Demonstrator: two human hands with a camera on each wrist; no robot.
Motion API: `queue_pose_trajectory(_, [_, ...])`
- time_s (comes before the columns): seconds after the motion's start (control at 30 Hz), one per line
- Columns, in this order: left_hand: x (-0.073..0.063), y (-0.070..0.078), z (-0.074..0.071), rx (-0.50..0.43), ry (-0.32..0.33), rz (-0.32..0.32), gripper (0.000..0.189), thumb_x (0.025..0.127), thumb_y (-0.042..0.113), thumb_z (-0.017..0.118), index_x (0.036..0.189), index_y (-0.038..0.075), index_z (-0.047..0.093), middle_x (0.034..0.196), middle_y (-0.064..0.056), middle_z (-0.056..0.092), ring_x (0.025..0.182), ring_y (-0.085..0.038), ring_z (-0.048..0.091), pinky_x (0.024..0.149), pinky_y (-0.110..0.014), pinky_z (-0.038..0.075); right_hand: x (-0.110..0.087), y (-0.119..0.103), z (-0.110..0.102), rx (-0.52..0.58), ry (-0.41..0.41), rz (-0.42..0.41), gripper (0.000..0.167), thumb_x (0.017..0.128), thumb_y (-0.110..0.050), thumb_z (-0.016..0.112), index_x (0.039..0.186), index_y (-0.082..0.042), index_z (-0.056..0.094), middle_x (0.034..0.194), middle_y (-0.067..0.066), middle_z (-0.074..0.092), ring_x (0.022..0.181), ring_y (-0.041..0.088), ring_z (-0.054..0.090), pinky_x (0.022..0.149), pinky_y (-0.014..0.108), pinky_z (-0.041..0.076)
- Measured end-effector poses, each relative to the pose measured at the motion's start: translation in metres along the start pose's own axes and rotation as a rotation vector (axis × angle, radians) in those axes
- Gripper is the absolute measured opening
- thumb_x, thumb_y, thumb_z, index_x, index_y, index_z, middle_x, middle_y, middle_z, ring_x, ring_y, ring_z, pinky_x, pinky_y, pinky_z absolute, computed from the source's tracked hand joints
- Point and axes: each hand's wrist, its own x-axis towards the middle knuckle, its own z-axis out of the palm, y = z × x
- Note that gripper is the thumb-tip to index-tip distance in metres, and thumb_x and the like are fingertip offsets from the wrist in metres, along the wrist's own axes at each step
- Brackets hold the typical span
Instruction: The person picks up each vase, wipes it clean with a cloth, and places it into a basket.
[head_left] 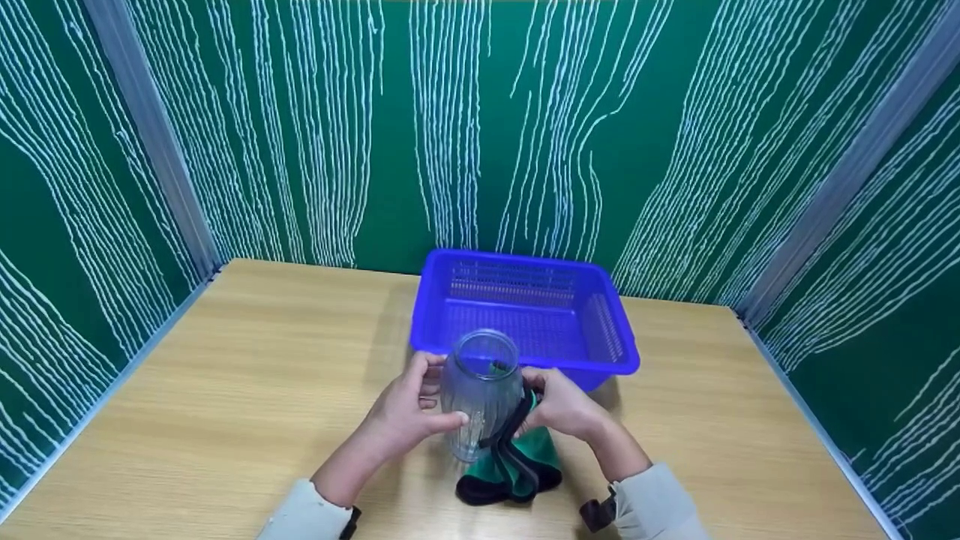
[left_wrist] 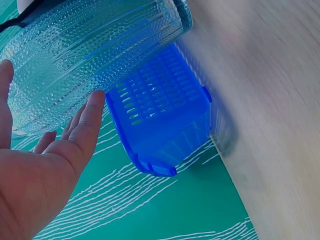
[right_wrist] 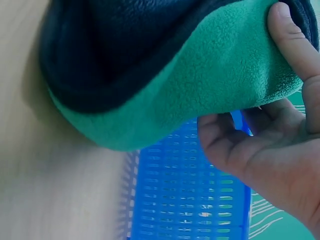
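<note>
A clear ribbed glass jar [head_left: 480,397] stands upright in front of me, slightly tilted, its open mouth facing up. My left hand [head_left: 405,409] grips its left side, the thumb in front and the fingers behind. Bumpy texture covers the jar's wall in the left wrist view. On the right, my right hand [head_left: 562,405] pinches a green cloth with dark edging [head_left: 536,450] against the jar. The cloth hangs in folds below that hand, its lower edge close to the table. In the right wrist view the thumb lies over the green cloth [right_wrist: 220,65] and the other fingers are partly hidden beneath it.
Just beyond the hands, a blue plastic basket [head_left: 517,259] with slotted walls sits on the wooden table [head_left: 225,420]. Green panels [head_left: 390,150] with white wavy lines enclose the table at the back and both sides, joined by grey posts [head_left: 154,127].
</note>
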Motion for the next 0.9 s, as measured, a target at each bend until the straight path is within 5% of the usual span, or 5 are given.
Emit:
queue_pose_trajectory(0.5, [0.003,-0.002,-0.001,0.017,-0.003,0.017,0.072,0.074,0.031,0.083,0.130,0.017,0.040,0.131,-0.013,0.054,0.115,-0.030,0.058,0.097,-0.041,0.052,0.003,0.015,0.017,-0.122,0.024,0.122,0.039,0.050,-0.003,0.091,0.083,-0.007,0.071,0.081,0.000,0.071,0.072,0.008,0.055,0.074,0.025,0.051])
queue_pose_trajectory(0.9, [0.002,0.000,-0.003,0.012,-0.018,0.003,0.072,0.074,0.032,0.083,0.130,0.020,0.040,0.130,-0.010,0.054,0.113,-0.027,0.057,0.097,-0.040,0.051,0.005,0.014,0.022,-0.259,0.034,0.103,0.039,0.048,-0.008,0.092,0.081,-0.011,0.073,0.084,-0.002,0.072,0.081,0.009,0.057,0.085,0.034,0.053])
